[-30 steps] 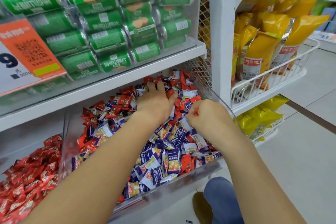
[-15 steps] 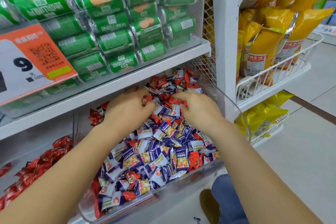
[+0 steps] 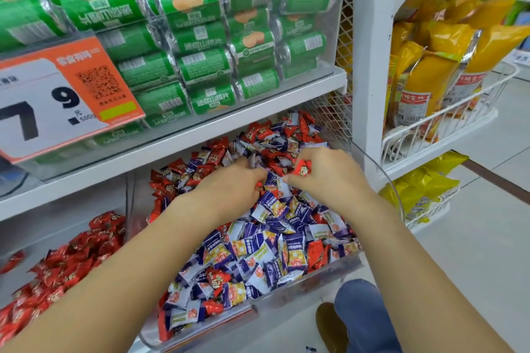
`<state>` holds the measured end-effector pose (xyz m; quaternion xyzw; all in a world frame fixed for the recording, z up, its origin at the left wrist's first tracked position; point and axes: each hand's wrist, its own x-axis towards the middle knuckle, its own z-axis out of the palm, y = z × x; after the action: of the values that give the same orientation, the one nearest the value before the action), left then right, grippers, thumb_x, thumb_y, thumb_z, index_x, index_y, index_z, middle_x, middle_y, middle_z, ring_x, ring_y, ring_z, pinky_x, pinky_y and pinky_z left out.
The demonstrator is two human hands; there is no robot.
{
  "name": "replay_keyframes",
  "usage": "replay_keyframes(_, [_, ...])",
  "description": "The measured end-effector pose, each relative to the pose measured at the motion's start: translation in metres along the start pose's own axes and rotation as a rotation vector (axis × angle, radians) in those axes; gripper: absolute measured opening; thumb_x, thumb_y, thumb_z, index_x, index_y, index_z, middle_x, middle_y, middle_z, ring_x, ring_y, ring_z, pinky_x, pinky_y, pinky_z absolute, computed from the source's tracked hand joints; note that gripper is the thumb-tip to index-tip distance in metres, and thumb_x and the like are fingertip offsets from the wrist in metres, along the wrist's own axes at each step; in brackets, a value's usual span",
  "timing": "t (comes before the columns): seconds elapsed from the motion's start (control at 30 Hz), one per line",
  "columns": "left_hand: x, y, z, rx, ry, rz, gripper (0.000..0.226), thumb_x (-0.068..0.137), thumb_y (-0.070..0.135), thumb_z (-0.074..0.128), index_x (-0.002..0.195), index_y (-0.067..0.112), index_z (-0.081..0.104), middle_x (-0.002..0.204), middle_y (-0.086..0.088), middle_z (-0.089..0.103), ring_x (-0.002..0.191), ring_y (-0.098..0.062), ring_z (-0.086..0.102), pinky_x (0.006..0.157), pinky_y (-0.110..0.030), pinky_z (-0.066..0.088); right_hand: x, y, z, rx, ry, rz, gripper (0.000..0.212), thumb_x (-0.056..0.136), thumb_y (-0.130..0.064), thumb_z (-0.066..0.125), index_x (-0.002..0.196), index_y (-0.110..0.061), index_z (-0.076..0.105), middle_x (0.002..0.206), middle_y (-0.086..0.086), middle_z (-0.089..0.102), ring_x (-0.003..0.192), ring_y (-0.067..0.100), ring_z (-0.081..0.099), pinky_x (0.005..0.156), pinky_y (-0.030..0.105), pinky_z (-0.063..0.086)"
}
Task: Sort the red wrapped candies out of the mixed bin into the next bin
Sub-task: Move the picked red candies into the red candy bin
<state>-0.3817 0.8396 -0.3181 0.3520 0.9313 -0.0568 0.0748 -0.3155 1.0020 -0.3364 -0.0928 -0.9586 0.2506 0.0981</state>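
While both hands work in the mixed bin (image 3: 381,180), this is how things lie:

R hand: right hand (image 3: 327,178) curled, fingers round a red wrapped candy (image 3: 302,167), held just above the pile, rear-centre of bin.
L hand: left hand (image 3: 232,189) curled, palm down on the pile; bit of red wrapper (image 3: 259,187) shows at its fingertips, looks pinched, rest hidden.
Hands: near each other, fingertips almost meeting, not touching.
Mixed bin: clear plastic, lower shelf; red candies (image 3: 258,130) thick at rear & left side, blue/white candies (image 3: 275,241) mostly front & middle, a few reds scattered among them.
Next bin: next bin (image 3: 127,195) just left of mixed one, clear divider between; holds only red candies (image 3: 66,261).
Upper shelf: green snack packs (image 3: 200,37) stacked in clear tray; orange/white price tag (image 3: 63,100) in front, at left.
Right side: yellow bags (image 3: 436,71) in white wire basket (image 3: 447,123), more yellow bags (image 3: 415,189) in basket below.
Below: blue-trousered knee (image 3: 361,312) & brown shoe (image 3: 329,327) on pale tiled floor (image 3: 473,238).
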Motion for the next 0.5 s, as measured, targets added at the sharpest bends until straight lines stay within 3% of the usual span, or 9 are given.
replay_keyframes(0.1, [0.0,-0.002,0.003,0.105,-0.09,0.015,0.04,0.099,0.027,0.033,0.137,0.039,0.037,0.128,-0.005,0.042,0.098,-0.025,0.057,0.072,-0.033,0.049,-0.004,-0.005,0.009,-0.032,-0.087,-0.086,0.019,0.088,-0.033,0.059,0.106,-0.03,0.064,0.081,-0.003,0.065,0.074,0.019,0.053,0.057,0.027,0.038])
replay_keyframes(0.17, [-0.001,-0.001,0.005,0.171,-0.143,0.035,0.044,0.1,0.032,0.03,0.143,0.043,0.027,0.135,-0.003,0.038,0.108,-0.024,0.054,0.072,-0.032,0.048,-0.005,-0.008,0.018,-0.091,-0.202,-0.162,0.036,0.091,-0.024,0.054,0.125,-0.034,0.057,0.101,0.0,0.067,0.083,0.02,0.057,0.063,0.027,0.041])
replay_keyframes(0.23, [-0.001,-0.001,0.007,0.194,-0.165,0.046,0.044,0.1,0.036,0.031,0.143,0.042,0.026,0.134,-0.002,0.039,0.109,-0.022,0.053,0.072,-0.032,0.048,-0.004,-0.01,0.02,-0.102,-0.305,-0.176,0.041,0.092,-0.022,0.053,0.131,-0.034,0.052,0.097,0.0,0.065,0.083,0.018,0.057,0.064,0.027,0.042])
replay_keyframes(0.33, [-0.001,-0.005,0.005,0.119,-0.12,0.055,0.03,0.098,0.04,0.038,0.127,0.037,0.043,0.116,0.003,0.048,0.092,-0.016,0.054,0.069,-0.032,0.047,-0.002,-0.007,0.018,0.028,-0.4,-0.129,0.029,0.089,-0.032,0.06,0.118,-0.03,0.062,0.068,-0.007,0.052,0.057,0.008,0.044,0.052,0.026,0.035])
replay_keyframes(0.5, [-0.004,-0.015,-0.004,-0.109,-0.027,0.044,0.016,0.098,0.04,0.041,0.1,0.025,0.047,0.083,0.004,0.057,0.073,-0.014,0.055,0.063,-0.032,0.046,-0.006,-0.009,0.016,0.182,-0.372,-0.141,0.01,0.084,-0.033,0.064,0.086,-0.024,0.059,0.076,-0.001,0.058,0.063,0.012,0.049,0.061,0.029,0.041])
